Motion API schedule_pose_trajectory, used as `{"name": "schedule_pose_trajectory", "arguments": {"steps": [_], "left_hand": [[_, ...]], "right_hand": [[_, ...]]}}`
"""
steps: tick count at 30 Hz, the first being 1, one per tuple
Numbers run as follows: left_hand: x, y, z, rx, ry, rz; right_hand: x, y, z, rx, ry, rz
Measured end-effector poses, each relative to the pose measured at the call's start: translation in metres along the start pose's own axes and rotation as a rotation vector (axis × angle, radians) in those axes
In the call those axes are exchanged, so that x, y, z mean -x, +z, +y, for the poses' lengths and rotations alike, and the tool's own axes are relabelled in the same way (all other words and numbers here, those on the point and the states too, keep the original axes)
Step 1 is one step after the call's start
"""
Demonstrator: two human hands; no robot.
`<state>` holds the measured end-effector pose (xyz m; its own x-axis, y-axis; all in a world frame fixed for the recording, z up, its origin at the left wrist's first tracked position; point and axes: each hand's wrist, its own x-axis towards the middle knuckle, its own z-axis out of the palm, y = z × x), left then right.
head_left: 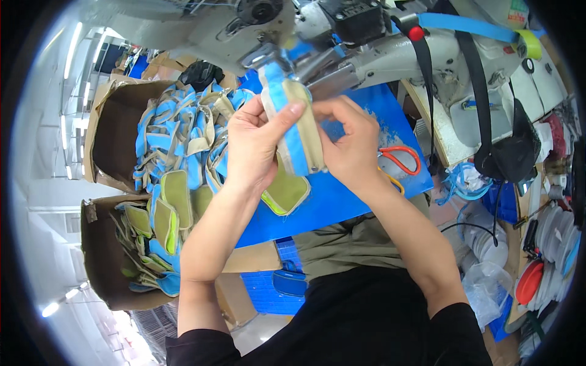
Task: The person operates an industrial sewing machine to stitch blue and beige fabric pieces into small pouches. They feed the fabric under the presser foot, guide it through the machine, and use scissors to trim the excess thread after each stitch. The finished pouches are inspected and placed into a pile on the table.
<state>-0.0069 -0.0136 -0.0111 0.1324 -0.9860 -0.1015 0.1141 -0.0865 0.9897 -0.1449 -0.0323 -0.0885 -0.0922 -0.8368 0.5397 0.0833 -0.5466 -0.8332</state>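
Over a blue tabletop (332, 198), the left hand (256, 139) pinched a striped strap (295, 146), the right hand (353, 141) unclear in grip, seemingly aligning it, steady guiding needed next.

No legible lettering, numbers or signs on anything in the head view.

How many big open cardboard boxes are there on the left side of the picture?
2: the upper box, beside the blue-and-beige fabric strips, and the lower box, containing green fabric pieces. Others may be hidden behind.
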Motion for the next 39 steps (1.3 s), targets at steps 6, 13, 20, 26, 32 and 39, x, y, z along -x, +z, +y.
{"name": "schedule_pose_trajectory", "arguments": {"steps": [6, 13, 20, 26, 32, 39], "left_hand": [[-0.001, 0.004, -0.001, -0.015, 0.048, 0.014], [-0.005, 0.005, 0.000, 0.010, 0.052, -0.001], [-0.013, -0.001, 0.008, -0.037, 0.058, -0.076], [-0.010, 0.002, 0.009, -0.101, 0.103, -0.088], [-0.012, 0.002, 0.010, -0.157, 0.127, -0.059], [-0.025, -0.004, 0.012, -0.220, 0.136, -0.062]], "right_hand": [[0.000, -0.003, -0.002, 0.026, 0.019, -0.036], [-0.002, 0.000, 0.002, -0.086, 0.103, -0.044], [-0.004, 0.003, 0.000, -0.251, 0.260, -0.055], [0.001, 0.001, 0.003, -0.318, 0.319, -0.087], [-0.002, -0.004, -0.008, -0.340, 0.418, -0.127], [-0.007, -0.007, -0.017, -0.472, 0.536, -0.147]]}}
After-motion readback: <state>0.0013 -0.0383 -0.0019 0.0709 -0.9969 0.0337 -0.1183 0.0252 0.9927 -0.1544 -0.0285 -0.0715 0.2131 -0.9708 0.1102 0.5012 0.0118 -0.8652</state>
